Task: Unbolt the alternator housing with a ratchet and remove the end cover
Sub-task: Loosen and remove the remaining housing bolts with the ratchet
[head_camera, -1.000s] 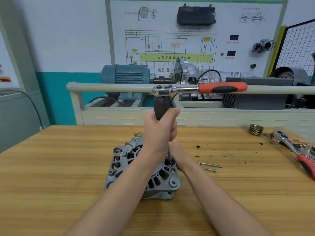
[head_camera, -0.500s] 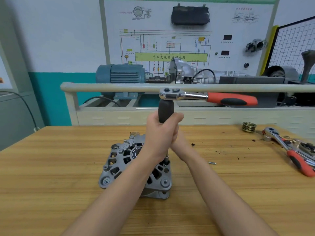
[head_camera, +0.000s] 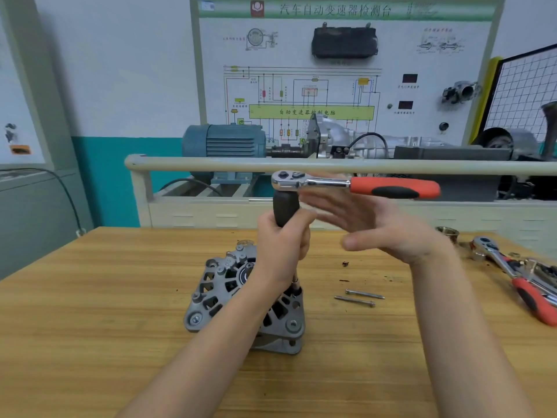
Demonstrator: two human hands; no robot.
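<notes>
Wooden table [head_camera: 90, 327] | two loose bolts [head_camera: 358, 298] beside alternator [head_camera: 229, 297] | spare ratchet [head_camera: 518, 279] right

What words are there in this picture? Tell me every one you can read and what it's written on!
"汽车自动变速器检测台": green header strip of the training board.
"自动变速器控制电脑": yellow-green box in the board's wiring diagram; a metal housing partly hides its middle characters.
Small labels on the diagram, under the two dark displays and by the top sketches: too small to read.
Ratchet and alternator: no readable marks.
</notes>
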